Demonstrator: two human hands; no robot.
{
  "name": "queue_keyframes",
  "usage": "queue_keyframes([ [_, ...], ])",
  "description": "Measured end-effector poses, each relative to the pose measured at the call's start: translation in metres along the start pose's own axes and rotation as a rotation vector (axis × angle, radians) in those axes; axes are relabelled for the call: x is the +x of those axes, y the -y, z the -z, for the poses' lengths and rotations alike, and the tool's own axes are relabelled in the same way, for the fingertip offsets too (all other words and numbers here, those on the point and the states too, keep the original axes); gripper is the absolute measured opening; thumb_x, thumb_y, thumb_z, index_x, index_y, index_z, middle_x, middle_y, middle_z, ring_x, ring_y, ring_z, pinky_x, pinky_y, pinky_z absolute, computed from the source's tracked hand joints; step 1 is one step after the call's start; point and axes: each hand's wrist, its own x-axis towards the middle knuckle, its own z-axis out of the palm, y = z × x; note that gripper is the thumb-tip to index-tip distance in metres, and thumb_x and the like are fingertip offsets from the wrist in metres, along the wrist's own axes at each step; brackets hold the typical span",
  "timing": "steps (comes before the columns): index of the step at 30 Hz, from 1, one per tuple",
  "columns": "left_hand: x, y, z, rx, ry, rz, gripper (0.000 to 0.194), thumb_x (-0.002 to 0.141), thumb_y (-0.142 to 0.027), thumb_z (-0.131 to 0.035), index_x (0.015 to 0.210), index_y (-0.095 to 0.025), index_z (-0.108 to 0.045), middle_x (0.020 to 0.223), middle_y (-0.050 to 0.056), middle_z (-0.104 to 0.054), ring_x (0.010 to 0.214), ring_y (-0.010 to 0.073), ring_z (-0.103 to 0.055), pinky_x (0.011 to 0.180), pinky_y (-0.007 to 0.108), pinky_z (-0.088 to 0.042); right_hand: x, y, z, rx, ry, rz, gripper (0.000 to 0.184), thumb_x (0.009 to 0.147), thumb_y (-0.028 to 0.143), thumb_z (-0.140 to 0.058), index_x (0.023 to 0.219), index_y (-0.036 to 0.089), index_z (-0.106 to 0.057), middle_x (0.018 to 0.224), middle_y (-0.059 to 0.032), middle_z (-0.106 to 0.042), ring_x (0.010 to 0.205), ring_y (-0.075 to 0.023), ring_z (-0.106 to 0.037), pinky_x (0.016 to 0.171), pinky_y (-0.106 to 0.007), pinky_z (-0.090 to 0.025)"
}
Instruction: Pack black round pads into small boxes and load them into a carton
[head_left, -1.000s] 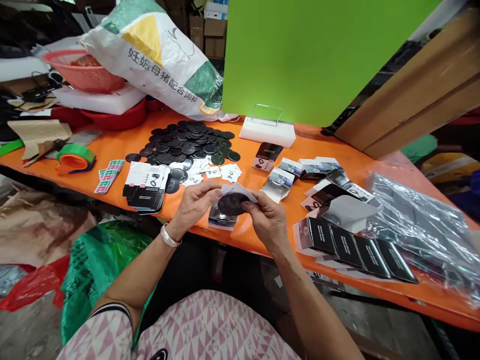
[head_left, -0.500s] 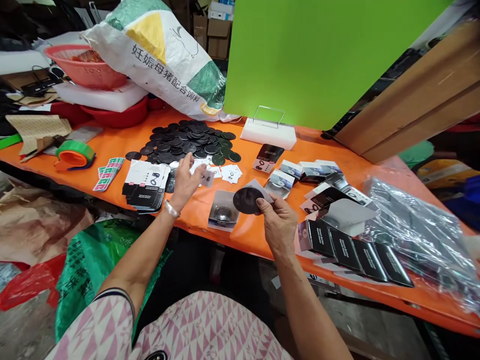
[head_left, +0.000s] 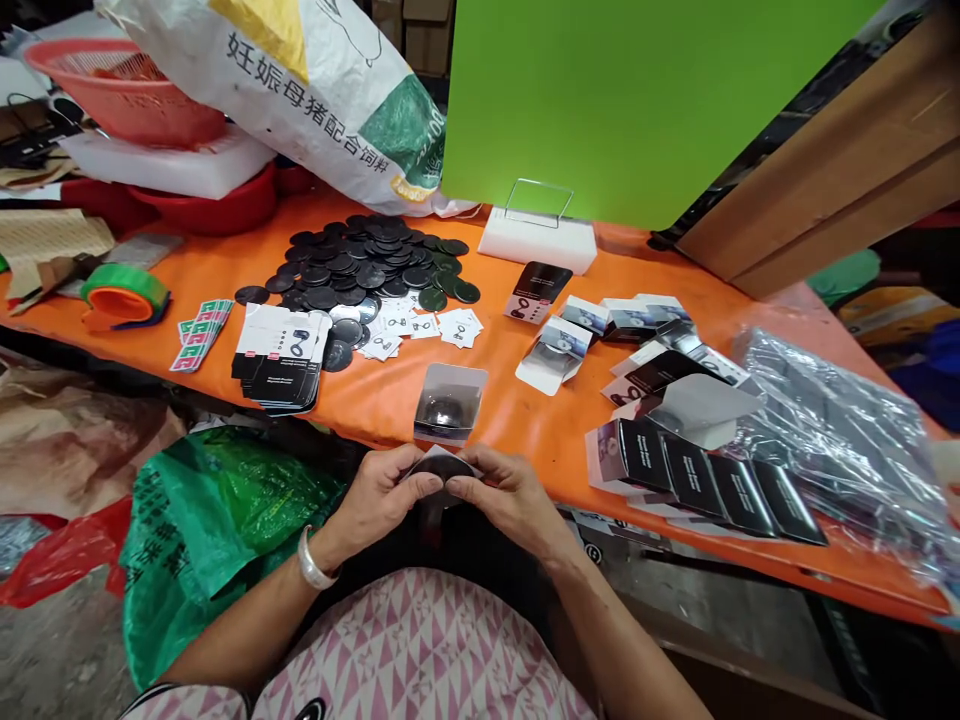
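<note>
a pink-and-white shirt [head_left: 420, 650] patterned with triangles, its sleeve [head_left: 187, 697] dark-trimmed, and a silvery bangle [head_left: 313, 560] on the left wrist [head_left: 334, 540]

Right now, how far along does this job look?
Some looks done: black cards lie in a row and a stack. In hand: the left hand and right hand hold a black disc with white paper. Left: a large pile of black discs and loose white slips.

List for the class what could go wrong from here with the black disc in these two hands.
The black disc, held by the left hand and right hand just past the orange table's edge, could slip and fall. The heaped black discs also touch the white paper slips, so pieces might get mixed.
</note>
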Motion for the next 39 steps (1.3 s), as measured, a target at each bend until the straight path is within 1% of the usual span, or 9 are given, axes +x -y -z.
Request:
queue_keyframes([
  [2,0.005,0.010,0.010,-0.015,-0.075,0.012,0.028,0.076,-0.040,-0.073,0.088,-0.016,-0.066,0.072,0.000,-0.060,0.061,0.0096,-0.051,0.056,0.021,-0.041,0.001,0.005,0.009,-0.189,-0.077,0.091,0.014,0.084,0.031,-0.060,0.082,0.018,-0.067,0.069,0.0023,-0.063,0.063,-0.0113,-0.054,0.060,-0.022,-0.042],
  [4,0.020,0.021,0.018,0.036,-0.233,-0.011,0.051,0.060,-0.037,-0.085,0.104,-0.018,-0.065,0.091,0.003,-0.063,0.075,0.0134,-0.056,0.062,0.023,-0.044,0.010,0.010,0.017,-0.366,-0.268,0.225,0.014,0.087,0.028,-0.056,0.086,0.020,-0.067,0.072,0.0018,-0.065,0.064,-0.0123,-0.055,0.062,-0.023,-0.042],
  [6,0.041,0.035,0.021,0.101,-0.284,-0.042,0.081,0.047,-0.032,-0.091,0.120,-0.020,-0.059,0.117,0.009,-0.060,0.097,0.0198,-0.057,0.073,0.026,-0.047,0.028,0.014,0.022,-0.553,-0.410,0.350,0.017,0.090,0.026,-0.052,0.090,0.021,-0.067,0.077,-0.0004,-0.067,0.068,-0.0147,-0.057,0.065,-0.026,-0.041],
  [9,0.068,0.054,0.017,0.037,-0.089,-0.048,0.092,0.052,-0.031,-0.089,0.135,-0.020,-0.049,0.133,0.012,-0.054,0.114,0.0251,-0.053,0.087,0.031,-0.047,0.057,0.010,0.023,-0.932,-0.393,0.446,0.022,0.092,0.018,-0.046,0.093,0.020,-0.068,0.082,-0.0051,-0.069,0.074,-0.0182,-0.057,0.069,-0.029,-0.037],
  [14,0.083,0.072,0.009,-0.097,0.024,-0.043,0.072,0.062,-0.028,-0.083,0.127,-0.015,-0.056,0.114,0.008,-0.065,0.102,0.0229,-0.060,0.087,0.031,-0.047,0.082,-0.002,0.022,-1.344,-0.243,0.429,0.021,0.086,0.008,-0.048,0.088,0.017,-0.068,0.078,-0.0078,-0.068,0.077,-0.0205,-0.052,0.069,-0.032,-0.027],
  [22,0.082,0.072,0.015,-0.073,0.026,-0.057,0.067,0.061,-0.026,-0.084,0.123,-0.014,-0.061,0.106,0.006,-0.068,0.099,0.0222,-0.061,0.087,0.030,-0.047,0.088,-0.003,0.012,-1.488,-0.050,0.272,0.023,0.091,0.012,-0.050,0.081,0.016,-0.070,0.072,-0.0093,-0.067,0.075,-0.0214,-0.052,0.068,-0.033,-0.028],
  [27,0.082,0.072,0.014,-0.118,0.055,-0.076,0.067,0.061,-0.028,-0.083,0.123,-0.016,-0.061,0.109,0.007,-0.067,0.100,0.0223,-0.060,0.089,0.031,-0.047,0.079,-0.004,0.010,-1.462,-0.152,0.240,0.025,0.095,0.013,-0.045,0.103,0.016,-0.068,0.098,-0.0106,-0.067,0.076,-0.0193,-0.054,0.064,-0.031,-0.030],
  [31,0.080,0.068,0.013,-0.084,0.052,-0.082,0.067,0.061,-0.025,-0.083,0.124,-0.017,-0.061,0.111,0.007,-0.068,0.099,0.0218,-0.061,0.090,0.032,-0.047,0.077,-0.003,0.005,-1.494,-0.050,0.175,0.026,0.092,0.011,-0.046,0.086,0.014,-0.072,0.084,-0.0142,-0.067,0.081,-0.0246,-0.056,0.070,-0.035,-0.033],
  [39,0.081,0.065,0.013,-0.069,0.064,-0.093,0.067,0.063,-0.032,-0.082,0.125,-0.017,-0.061,0.106,0.005,-0.068,0.097,0.0213,-0.061,0.087,0.032,-0.049,0.070,-0.002,-0.007,-1.456,-0.062,0.229,0.024,0.090,0.010,-0.046,0.088,0.011,-0.070,0.084,-0.0174,-0.068,0.083,-0.0272,-0.057,0.076,-0.040,-0.037],
])
